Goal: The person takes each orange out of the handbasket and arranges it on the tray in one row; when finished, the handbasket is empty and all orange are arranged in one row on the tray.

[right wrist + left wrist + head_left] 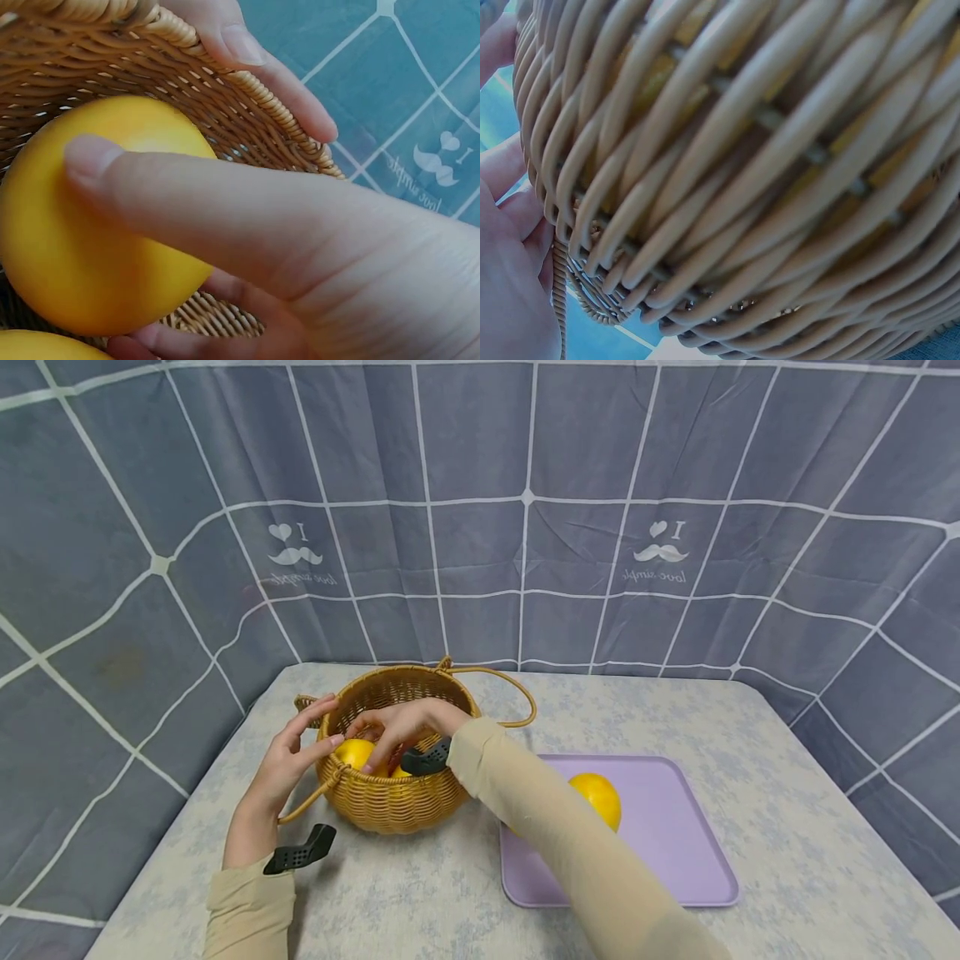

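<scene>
Basket: A round golden-brown basket of woven wicker is standing at 7 o'clock from the middle of the head view, one looped handle jutting toward its 2 o'clock.
Right hand: The person's right hand is dipping into the basket and holding a glossy, round yellow fruit, its thumb pressing across the top and its other fingers curving underneath.
Held fruit: It is resting inside the basket, toward 8 o'clock, near the left rim.
Second fruit: Another round yellow fruit is lying just beside it, partly hidden, toward the basket's 6 o'clock.
Left hand: The left hand is touching the basket at 9 o'clock, its fingers spreading fairly straight along the rim.
Tray: A flat lilac rectangular tray is lying at 4 o'clock from the basket, carrying a yellow fruit toward its own 11 o'clock; the right sleeve is covering part of it.
Surroundings: A pale, blue-mottled tablecloth is spreading beneath everything, and a grey-blue curtain with white grid lines is hanging at 12 o'clock.
</scene>
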The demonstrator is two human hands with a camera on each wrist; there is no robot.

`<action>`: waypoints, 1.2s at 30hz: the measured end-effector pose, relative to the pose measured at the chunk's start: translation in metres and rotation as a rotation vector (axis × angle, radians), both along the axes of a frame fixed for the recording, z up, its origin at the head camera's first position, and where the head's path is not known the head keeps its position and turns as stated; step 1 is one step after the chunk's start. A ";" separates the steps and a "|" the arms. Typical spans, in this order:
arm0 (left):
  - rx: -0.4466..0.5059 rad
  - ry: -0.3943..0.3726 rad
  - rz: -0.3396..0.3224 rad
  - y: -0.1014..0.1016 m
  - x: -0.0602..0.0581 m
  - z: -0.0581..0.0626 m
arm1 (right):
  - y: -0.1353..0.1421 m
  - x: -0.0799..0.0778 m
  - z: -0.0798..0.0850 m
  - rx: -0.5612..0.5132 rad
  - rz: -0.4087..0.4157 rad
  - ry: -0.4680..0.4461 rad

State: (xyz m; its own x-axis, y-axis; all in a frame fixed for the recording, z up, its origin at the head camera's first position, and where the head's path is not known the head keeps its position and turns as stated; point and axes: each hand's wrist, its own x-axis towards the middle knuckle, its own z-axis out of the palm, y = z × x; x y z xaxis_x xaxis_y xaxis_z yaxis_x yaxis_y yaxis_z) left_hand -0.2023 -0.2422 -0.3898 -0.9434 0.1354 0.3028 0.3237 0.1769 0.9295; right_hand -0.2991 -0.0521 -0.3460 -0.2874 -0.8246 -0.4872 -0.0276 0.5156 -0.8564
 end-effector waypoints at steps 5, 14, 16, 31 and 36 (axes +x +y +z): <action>-0.001 -0.011 0.004 0.001 0.000 0.001 | 0.002 -0.001 -0.001 0.001 0.060 0.063; -0.005 -0.013 0.013 0.001 0.000 0.002 | 0.004 0.000 0.001 0.022 0.091 0.186; -0.004 -0.012 0.013 0.001 0.000 0.001 | 0.004 0.000 0.001 0.018 0.090 0.185; 0.007 -0.015 0.007 0.002 -0.001 0.002 | 0.019 0.001 0.010 -0.018 -0.097 0.302; 0.000 -0.015 0.012 0.000 0.000 0.001 | 0.029 -0.002 0.016 -0.027 -0.133 0.384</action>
State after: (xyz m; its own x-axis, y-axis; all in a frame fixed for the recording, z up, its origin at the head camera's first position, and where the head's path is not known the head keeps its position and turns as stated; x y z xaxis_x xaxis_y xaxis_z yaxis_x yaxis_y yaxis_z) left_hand -0.2028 -0.2426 -0.3889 -0.9494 0.1243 0.2883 0.3074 0.1810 0.9342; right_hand -0.3008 -0.0226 -0.3304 -0.5489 -0.7793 -0.3024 -0.2829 0.5136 -0.8100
